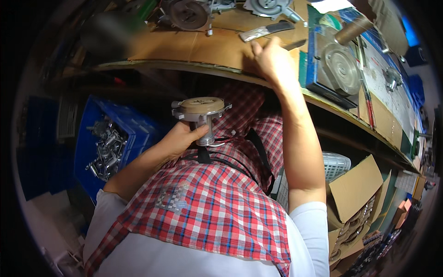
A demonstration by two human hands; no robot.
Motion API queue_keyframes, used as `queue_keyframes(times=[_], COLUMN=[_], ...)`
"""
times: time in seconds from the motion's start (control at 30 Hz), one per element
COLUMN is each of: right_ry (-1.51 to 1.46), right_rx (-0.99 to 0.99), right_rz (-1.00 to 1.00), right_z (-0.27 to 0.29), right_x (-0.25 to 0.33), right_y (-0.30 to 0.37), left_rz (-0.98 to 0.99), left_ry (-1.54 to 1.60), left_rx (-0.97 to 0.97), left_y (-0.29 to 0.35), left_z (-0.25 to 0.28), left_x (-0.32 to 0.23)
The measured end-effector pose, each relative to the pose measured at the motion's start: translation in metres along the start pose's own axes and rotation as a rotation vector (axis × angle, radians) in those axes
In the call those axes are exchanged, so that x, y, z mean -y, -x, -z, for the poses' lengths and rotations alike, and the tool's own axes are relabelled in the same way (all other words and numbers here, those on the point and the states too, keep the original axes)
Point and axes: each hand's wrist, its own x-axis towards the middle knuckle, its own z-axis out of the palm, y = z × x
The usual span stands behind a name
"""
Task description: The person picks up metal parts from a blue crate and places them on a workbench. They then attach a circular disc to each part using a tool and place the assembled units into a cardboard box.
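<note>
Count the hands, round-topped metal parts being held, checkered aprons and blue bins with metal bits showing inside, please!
Hands: 2 (left hand, right hand)
Held round-topped metal part: 1
Checkered apron: 1
Blue bin showing metal bits: 1
Total: 5

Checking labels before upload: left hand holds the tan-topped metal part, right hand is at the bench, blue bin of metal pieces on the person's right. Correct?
One fix: the blue bin of metal pieces is on the person's left, as the head view shows. The rest stands: the left hand holds the tan-topped metal part, the right hand is at the bench.
</note>
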Motion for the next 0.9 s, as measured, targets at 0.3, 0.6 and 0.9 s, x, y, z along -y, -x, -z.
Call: queue_keyframes(times=[0.3, 0.6, 0.9], right_ry=[-0.928, -0.066, 0.332], right_rx=[0.055, 0.149, 0.257], right_rz=[0.057, 0.408, 0.566], right_z=[0.042, 0.093, 0.101], right_x=[-0.053, -0.077, -0.066], right_y=[0.123, 0.175, 0.163], left_rz=[0.148, 0.120, 0.280], left_ry=[0.115, -0.027, 0.045], left_rx=[0.005, 0.036, 0.017], left_y=[-0.024, -0.033, -0.035], left_z=[-0.006, -0.028, -0.024], left_x=[0.024, 0.012, 0.008])
